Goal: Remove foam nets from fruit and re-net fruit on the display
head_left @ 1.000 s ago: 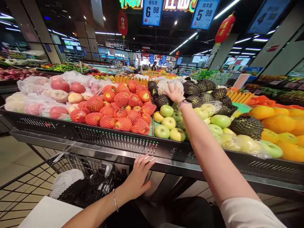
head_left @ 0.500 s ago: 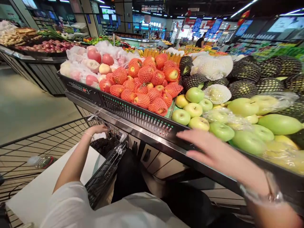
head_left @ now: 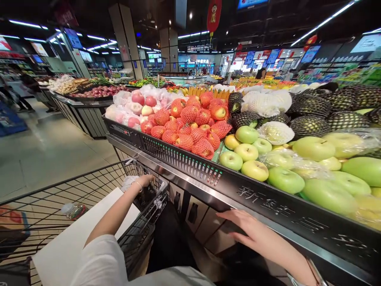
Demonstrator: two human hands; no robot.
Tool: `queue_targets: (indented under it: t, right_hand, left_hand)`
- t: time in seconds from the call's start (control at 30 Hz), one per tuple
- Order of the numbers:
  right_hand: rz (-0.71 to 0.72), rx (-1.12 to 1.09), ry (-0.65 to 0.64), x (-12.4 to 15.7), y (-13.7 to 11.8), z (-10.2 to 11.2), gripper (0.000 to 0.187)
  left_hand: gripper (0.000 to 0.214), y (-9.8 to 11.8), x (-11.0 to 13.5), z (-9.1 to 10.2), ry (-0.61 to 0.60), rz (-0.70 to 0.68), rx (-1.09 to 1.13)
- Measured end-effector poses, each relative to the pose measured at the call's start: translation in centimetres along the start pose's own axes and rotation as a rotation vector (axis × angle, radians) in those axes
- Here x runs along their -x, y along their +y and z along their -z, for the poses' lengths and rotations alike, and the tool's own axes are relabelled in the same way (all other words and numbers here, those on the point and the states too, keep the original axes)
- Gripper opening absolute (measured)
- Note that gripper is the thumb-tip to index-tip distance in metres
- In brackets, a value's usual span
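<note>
1. The fruit stand (head_left: 184, 159) fills my right side. Its black slotted front rail runs across just ahead of me.
2. The shopping cart (head_left: 74, 178) is on my left, with its far corner just beside the stand.
3. A white board (head_left: 65, 250) lies flat in the cart, under my left arm.
4. On the stand, red apples (head_left: 190, 135) in net sleeves are heaped to the left of loose green apples (head_left: 247, 153).
5. My right hand (head_left: 253, 234) hovers just below the rail, palm down and fingers spread flat, with nothing in it.
6. My left hand (head_left: 145, 180) reaches into the cart's far corner. Its fingers dip out of sight, so I cannot tell whether it grips anything.
7. The netted fruit (head_left: 128, 182), white mesh beside dark mesh, lies in that same corner, right against my left wrist.
8. A small bottle (head_left: 74, 210) shows through the cart's wire, well apart from both hands.
</note>
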State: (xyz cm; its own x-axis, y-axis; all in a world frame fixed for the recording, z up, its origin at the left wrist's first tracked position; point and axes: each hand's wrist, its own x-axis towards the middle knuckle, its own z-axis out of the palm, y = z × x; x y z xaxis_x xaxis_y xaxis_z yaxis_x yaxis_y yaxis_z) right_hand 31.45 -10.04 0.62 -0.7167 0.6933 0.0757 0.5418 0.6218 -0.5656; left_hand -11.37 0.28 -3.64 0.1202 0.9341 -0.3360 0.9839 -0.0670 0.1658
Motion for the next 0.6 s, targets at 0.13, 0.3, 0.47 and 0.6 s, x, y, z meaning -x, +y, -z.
queue_targets:
  t: [0.13, 0.3, 0.47, 0.6]
  right_hand:
    - [-0.026, -0.035, 0.166, -0.5, 0.7, -0.4, 0.039]
    - [-0.053, -0.292, 0.526, -2.7, 0.7, -2.8, 0.034]
    - [-0.101, -0.621, 0.683, -3.6, 1.7, -6.3, 0.03]
    - [-0.088, -0.546, 0.969, -2.9, 1.6, -7.0, 0.014]
  left_hand:
    - [0.022, 2.6, 4.4, 5.5, 0.095, -0.101, -0.024]
    - [0.032, 10.6, 10.0, 7.2, 0.517, -0.864, 0.116]
    - [0.039, 16.1, 9.1, 3.6, 0.86, -1.012, 0.142]
    - [0.03, 16.7, 6.9, 2.3, 0.936, -1.161, 0.102]
